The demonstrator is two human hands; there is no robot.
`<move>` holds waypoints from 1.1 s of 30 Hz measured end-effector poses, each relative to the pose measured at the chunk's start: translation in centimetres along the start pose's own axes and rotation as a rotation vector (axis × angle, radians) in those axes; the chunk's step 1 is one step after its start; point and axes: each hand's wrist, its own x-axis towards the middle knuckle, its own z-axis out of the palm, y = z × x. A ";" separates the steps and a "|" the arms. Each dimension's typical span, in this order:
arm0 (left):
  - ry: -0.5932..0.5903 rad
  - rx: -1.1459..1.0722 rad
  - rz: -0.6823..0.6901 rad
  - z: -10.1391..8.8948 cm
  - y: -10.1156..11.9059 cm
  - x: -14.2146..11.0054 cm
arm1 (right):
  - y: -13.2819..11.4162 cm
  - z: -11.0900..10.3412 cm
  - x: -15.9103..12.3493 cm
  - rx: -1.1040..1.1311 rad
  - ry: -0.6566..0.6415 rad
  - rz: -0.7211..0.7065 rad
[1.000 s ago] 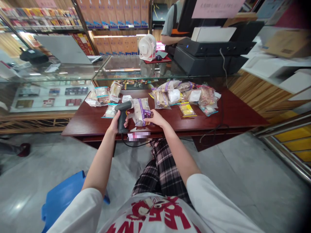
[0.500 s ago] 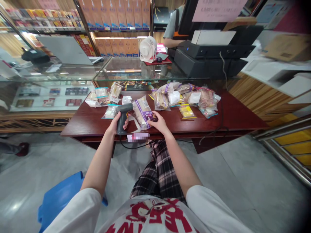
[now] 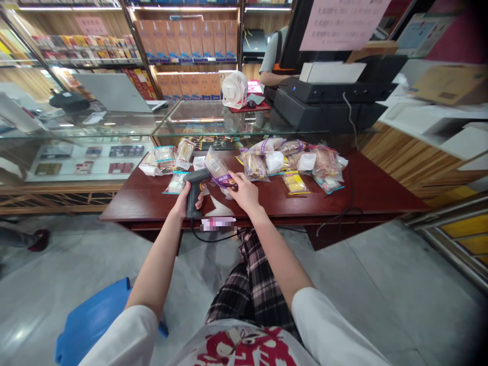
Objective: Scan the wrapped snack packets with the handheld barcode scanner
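My left hand (image 3: 183,202) is wrapped round the grip of a dark grey barcode scanner (image 3: 193,195), whose head points right and whose cable hangs below the table edge. My right hand (image 3: 244,193) holds a packaged bread (image 3: 219,168) by one end, in a clear bag with a purple band. The bag is tilted just right of the scanner head, with a white printed label facing up. Several more bread packages (image 3: 254,166) are heaped to the right, and a yellow packet (image 3: 295,183) lies in front of them. Other packages (image 3: 163,158) sit to the left.
The dark red table (image 3: 274,203) stands against a glass counter (image 3: 168,124). A white fan (image 3: 234,90) and a black register (image 3: 305,109) are on the counter. A person's arm (image 3: 272,78) shows behind it. A blue stool (image 3: 93,320) stands on the floor at lower left.
My right hand has turned the bread bag, tilting its top leftward and raising it slightly. The scanner stays in my left hand. The camera view has shifted a little.
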 end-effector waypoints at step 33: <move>0.142 0.002 0.091 0.9 -0.1 0.2 | 8.4 -5.7 2.3 -0.358 0.406 0.309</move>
